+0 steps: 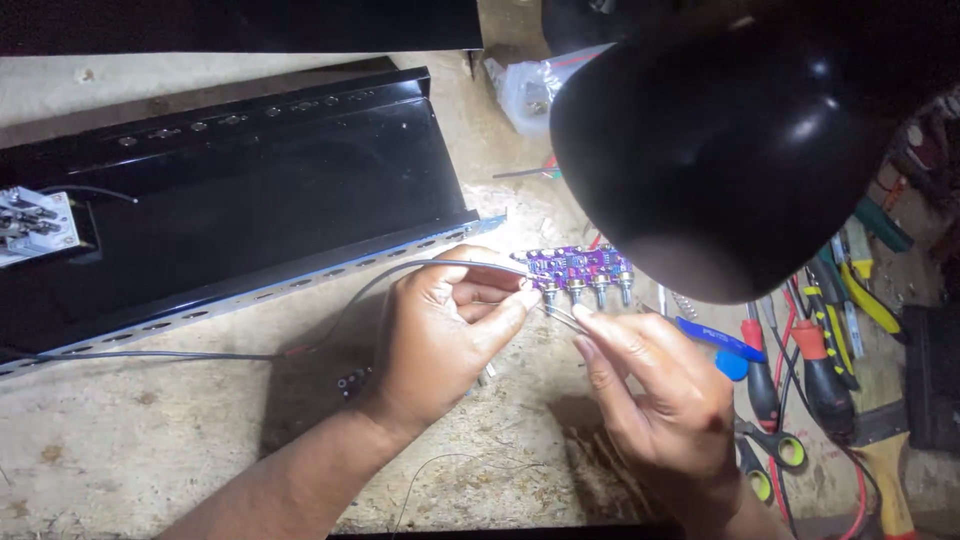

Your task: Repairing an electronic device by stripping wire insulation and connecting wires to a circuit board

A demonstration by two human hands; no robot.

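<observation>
At the far left we are seeing a small metal part with terminals (35, 225) sitting at the end of a long black sheet-metal chassis (250, 190), which is lying open-side up on the worn, dusty wooden workbench (130, 440). Its perforated lower rail is facing us, so the inside is staying reachable. A thin grey cable (390, 275) is running from the chassis side across the bench and up into our left hand (445, 335).

That left hand is curling closed, thumb and fingertips pinching the cable end and the left edge of a small purple circuit board with a row of four metal potentiometer shafts (580, 270). We are holding the board lifted off the bench, just under the light, with the shafts pointing down towards us, probably so the fine wiring is showing clearly.

Our right hand (660, 400) is coming in from below, fingers half bent, the forefinger and thumb closing on thin bare wire ends (562, 318) just beneath the board; whether they are gripping firmly, we cannot tell.

Above it the glossy black lamp shade (740, 140) is hanging close, hiding part of the bench. At the right, screwdrivers and pliers with red, blue, yellow and green handles (820, 350) are lying beside one another within easy reach.
</observation>
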